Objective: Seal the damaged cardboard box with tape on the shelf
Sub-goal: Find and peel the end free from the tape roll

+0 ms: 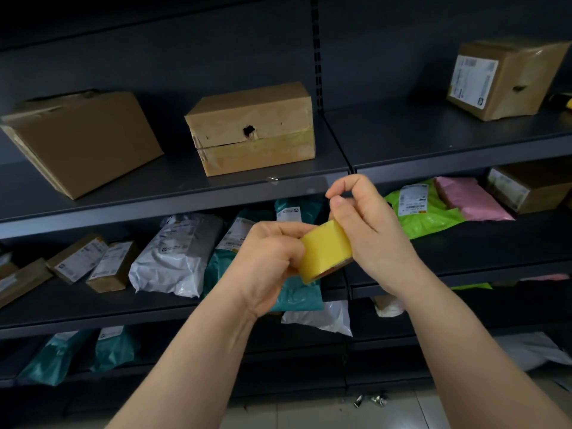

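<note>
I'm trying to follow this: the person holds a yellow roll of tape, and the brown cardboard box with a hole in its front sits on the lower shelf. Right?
Not quite. The head view shows the brown cardboard box with a hole in its front on the upper dark metal shelf, above the plastic mailers. The left hand does hold the yellow roll of tape.

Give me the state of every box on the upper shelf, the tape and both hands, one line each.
Left box, closed, top edge crumpled.
Middle box, hole in front, seam split, old tape on it.
Right box, small hole in its side.
Tape roll, held off the shelf.
Left hand, grips the roll.
Right hand, thumb and forefinger pinch above the roll, seemingly the tape end.
</note>
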Tool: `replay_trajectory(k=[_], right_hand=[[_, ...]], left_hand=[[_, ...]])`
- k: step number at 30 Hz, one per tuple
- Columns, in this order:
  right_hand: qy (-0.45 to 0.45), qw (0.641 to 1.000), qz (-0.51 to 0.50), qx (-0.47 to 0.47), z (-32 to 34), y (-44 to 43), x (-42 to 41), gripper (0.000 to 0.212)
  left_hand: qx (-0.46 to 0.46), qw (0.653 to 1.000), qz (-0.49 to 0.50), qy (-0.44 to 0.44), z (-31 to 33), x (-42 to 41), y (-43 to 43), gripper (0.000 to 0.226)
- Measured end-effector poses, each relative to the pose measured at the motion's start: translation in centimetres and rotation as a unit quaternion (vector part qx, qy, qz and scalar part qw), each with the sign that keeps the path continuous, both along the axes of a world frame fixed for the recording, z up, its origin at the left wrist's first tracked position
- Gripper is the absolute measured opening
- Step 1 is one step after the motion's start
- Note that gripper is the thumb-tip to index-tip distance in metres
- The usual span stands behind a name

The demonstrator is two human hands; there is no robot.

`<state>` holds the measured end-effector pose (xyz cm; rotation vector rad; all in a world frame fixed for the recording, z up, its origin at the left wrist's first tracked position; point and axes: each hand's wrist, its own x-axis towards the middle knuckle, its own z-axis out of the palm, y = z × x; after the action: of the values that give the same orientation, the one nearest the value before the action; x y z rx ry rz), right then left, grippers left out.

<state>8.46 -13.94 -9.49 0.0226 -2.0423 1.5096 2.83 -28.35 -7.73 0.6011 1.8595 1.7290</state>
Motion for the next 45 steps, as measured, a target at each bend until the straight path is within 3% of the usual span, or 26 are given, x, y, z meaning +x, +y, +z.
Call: replay_trajectory(k=[5, 10, 16, 21, 25, 28, 31, 33, 37, 41, 45], right_hand=[[-0.017, 0.998, 0.010, -0.061, -0.5, 0.8, -0.3, 0.013], [0.020, 0.988, -0.081, 0.126, -0.5, 0.2, 0.1, 0.028], [0.042, 0.972, -0.126, 0.196, -0.3, -0.4, 0.2, 0.028], [0.083, 0.957, -0.145, 0.238, -0.2, -1.0, 0.4, 0.017], [0.078, 0.945, -0.145, 0.284, 0.6, -0.4, 0.6, 0.008], [0.071, 0.903, -0.179, 0.385, 1.3, -0.2, 0.2, 0.011], [0.060, 0.853, -0.200, 0.479, 1.4, -0.3, -0.3, 0.015], [0.069, 0.841, -0.194, 0.500, 1.2, -0.3, -0.6, 0.004], [0.078, 0.831, -0.212, 0.509, 1.0, -0.5, -0.5, 0.028], [0.092, 0.851, -0.205, 0.475, 0.5, -0.8, -0.7, 0.032], [0.080, 0.957, -0.084, 0.267, 0.5, 0.0, -0.4, 0.016]], left_hand=[[-0.017, 0.997, -0.055, 0.060, -0.3, -0.6, -1.2, 0.038], [-0.007, 0.991, 0.028, 0.127, -0.5, -0.5, -1.3, 0.021], [-0.027, 0.973, 0.099, 0.208, -0.1, -0.2, -0.6, 0.019], [-0.011, 0.972, 0.129, 0.195, -0.1, 0.3, -0.3, 0.017], [-0.068, 0.954, 0.131, 0.261, -0.3, 0.3, -0.4, 0.019], [-0.114, 0.931, 0.127, 0.324, 0.1, 0.5, -0.6, 0.023], [-0.134, 0.925, 0.126, 0.331, 0.5, 0.5, -0.7, 0.023], [-0.129, 0.933, 0.131, 0.310, 0.4, 0.5, -0.6, 0.022], [-0.108, 0.947, 0.148, 0.262, 0.6, 0.5, -0.3, 0.016], [-0.120, 0.937, 0.158, 0.287, 0.8, 0.7, -0.1, 0.015], [-0.126, 0.934, 0.160, 0.294, 1.2, 0.5, -0.9, 0.016]])
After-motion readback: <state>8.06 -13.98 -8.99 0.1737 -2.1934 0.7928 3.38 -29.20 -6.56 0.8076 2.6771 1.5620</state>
